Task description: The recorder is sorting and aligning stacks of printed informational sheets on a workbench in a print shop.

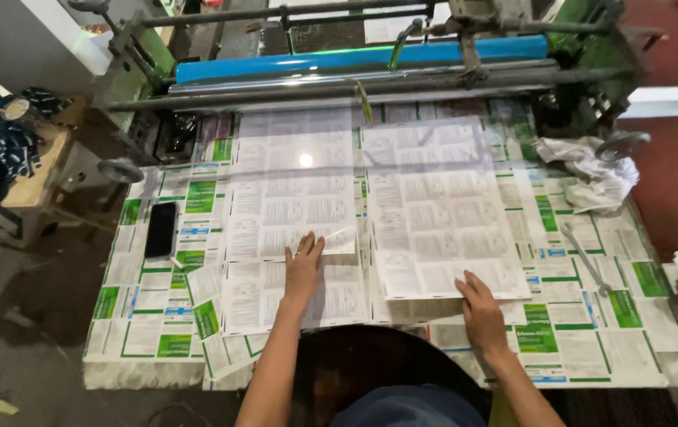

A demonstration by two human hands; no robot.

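Your left hand (pixel 303 265) lies flat on the near edge of the left sheet stack (pixel 291 186); your right hand (pixel 481 308) rests on the near corner of the right sheet stack (pixel 438 205). Both stacks sit side by side on the bench (pixel 157 324), just beyond your hands. The phone (pixel 161 229) lies left of your left hand. The wrench (pixel 585 259) lies right of your right hand, with the crumpled rag (pixel 588 170) beyond it. The machine roller (pixel 355 59) runs behind both stacks.
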